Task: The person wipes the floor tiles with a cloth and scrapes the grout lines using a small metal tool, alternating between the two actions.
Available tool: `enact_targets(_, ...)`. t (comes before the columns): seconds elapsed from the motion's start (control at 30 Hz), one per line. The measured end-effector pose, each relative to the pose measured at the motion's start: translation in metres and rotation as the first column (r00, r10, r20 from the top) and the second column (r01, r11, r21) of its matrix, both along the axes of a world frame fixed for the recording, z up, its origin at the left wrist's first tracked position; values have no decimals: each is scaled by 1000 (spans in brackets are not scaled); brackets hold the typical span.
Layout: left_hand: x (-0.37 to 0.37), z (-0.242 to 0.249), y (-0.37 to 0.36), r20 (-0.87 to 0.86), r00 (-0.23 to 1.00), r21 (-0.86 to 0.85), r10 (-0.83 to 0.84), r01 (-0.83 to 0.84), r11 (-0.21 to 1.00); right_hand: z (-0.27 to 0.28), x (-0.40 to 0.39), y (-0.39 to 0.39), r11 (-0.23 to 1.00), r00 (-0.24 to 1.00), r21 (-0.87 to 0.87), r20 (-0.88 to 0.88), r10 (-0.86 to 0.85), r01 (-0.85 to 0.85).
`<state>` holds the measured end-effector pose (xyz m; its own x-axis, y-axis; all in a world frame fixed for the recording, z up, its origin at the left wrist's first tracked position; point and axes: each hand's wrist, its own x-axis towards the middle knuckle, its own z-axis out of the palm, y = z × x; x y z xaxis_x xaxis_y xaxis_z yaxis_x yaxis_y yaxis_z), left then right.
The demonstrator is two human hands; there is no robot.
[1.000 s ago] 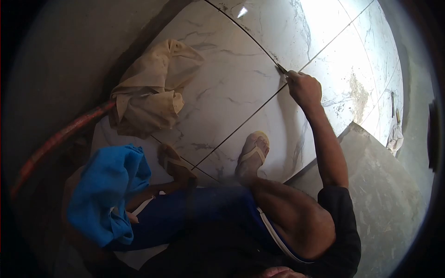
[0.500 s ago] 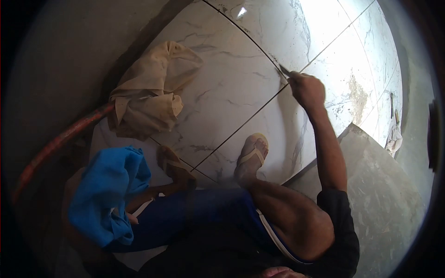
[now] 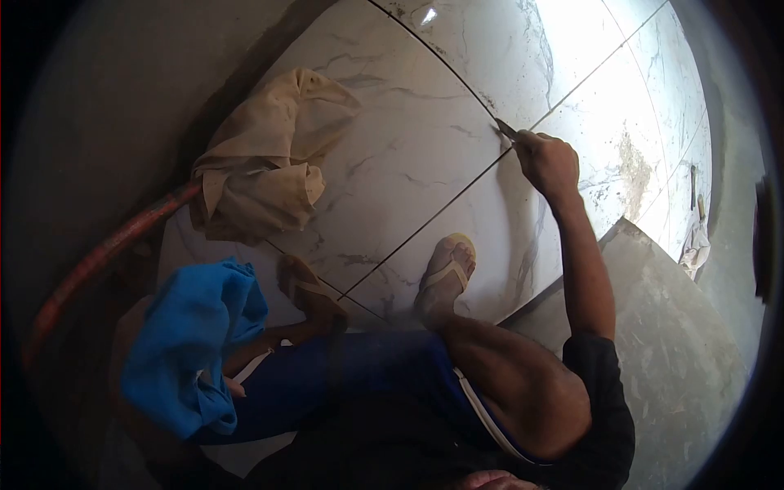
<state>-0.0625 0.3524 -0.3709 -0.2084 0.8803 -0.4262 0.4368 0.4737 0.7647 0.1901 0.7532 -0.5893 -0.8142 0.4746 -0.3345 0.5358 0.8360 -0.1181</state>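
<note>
My right hand [image 3: 552,167] is closed around the handle of a small pointed blade [image 3: 506,128]. The blade's tip is at the dark joint between marbled white tiles [image 3: 408,147], near where two joints cross. At the lower left is a bunched blue cloth [image 3: 192,343]. Beside it a little of my left hand [image 3: 232,385] shows at the cloth's edge; its fingers are mostly hidden.
A beige cloth [image 3: 261,155] lies on the tiles at the left, over the end of a red hose or pipe [image 3: 106,242]. My sandalled feet [image 3: 447,278] are on the floor. Grey slab [image 3: 670,310] at the right; tools and a pale rag [image 3: 695,245] lie near the right wall.
My right hand and the blade have shifted slightly right in the view. The blade now shows a little more clearly. The cloths look much the same.
</note>
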Motion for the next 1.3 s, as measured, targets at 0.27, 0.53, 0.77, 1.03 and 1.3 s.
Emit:
enact_targets(0.27, 0, -1, 1, 8, 1000, -2, -4, 4, 1000, 17, -4, 10, 1000, 996, -4, -86, -24, 24)
enact_targets(0.53, 0, 3, -4, 5, 1000, -18, 5, -4, 1000, 2, -7, 4, 999, 1000, -37, 4, -15, 16)
enact_targets(0.77, -2, -3, -2, 32, 999, -17, -1, 1, 1000, 5, -1, 3, 1000, 999, 4, -36, -29, 29)
enact_targets(1.03, -4, -5, -4, 45, 999, -17, -1, 2, 1000, 12, 4, -1, 998, 998, 28, -15, -61, 61)
enact_targets(1.3, -1, -5, -6, 53, 999, -17, 1, 0, 1000, 24, 3, -5, 996, 995, 27, -48, -88, 90)
